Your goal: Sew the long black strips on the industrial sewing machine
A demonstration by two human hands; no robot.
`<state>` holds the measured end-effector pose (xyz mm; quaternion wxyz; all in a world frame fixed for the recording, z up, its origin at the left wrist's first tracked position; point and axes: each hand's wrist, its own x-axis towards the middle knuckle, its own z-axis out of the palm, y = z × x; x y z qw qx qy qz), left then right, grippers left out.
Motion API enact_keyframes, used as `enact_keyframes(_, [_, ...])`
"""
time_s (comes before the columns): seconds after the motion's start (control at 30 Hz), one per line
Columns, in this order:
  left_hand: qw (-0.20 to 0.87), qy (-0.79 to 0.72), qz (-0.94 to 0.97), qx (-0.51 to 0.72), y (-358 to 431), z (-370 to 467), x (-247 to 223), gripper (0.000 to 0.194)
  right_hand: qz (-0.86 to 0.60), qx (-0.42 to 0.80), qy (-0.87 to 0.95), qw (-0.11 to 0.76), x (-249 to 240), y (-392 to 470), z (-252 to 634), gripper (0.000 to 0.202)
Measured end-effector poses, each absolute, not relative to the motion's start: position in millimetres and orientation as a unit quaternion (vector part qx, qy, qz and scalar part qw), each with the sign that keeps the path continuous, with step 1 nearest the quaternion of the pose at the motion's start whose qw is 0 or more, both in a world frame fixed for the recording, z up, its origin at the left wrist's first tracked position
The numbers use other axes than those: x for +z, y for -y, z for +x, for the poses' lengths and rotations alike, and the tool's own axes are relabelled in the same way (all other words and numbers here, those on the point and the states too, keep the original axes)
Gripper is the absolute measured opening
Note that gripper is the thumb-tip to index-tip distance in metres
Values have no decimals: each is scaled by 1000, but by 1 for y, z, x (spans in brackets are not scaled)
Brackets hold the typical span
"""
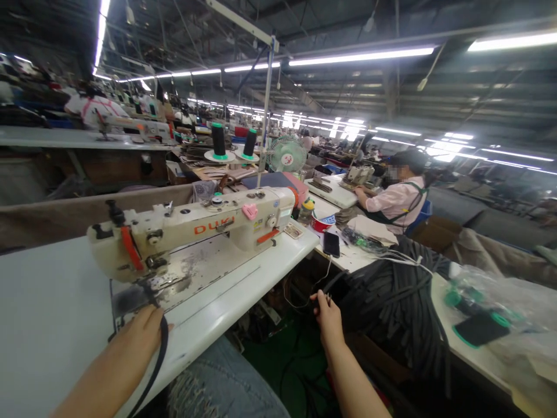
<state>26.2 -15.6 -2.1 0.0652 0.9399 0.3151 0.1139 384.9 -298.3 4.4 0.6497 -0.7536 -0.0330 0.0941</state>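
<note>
At sewing machine (195, 235) on white table (52, 302), left hand (141, 334) pressing black strap (159, 360) near needle, right hand (326, 313) pinching strap end beside strap pile (391, 302).

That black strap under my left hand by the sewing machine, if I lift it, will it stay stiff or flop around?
Probably floppy: the black strap curves loosely from under the left hand off the table's edge. Likely light too, being narrow and thin. The pile of black strips beside the right hand drapes limply, which suggests the same.
</note>
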Motion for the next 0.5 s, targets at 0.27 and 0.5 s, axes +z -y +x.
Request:
enact_keyframes(0.27, [36, -346, 931, 111, 41, 44, 30, 34, -742, 181, 96, 638, 34, 256, 362, 58])
enact_keyframes(0.5, [-19, -352, 928, 120, 39, 46, 27, 35, -737, 270, 189, 590, 32, 224, 351, 62])
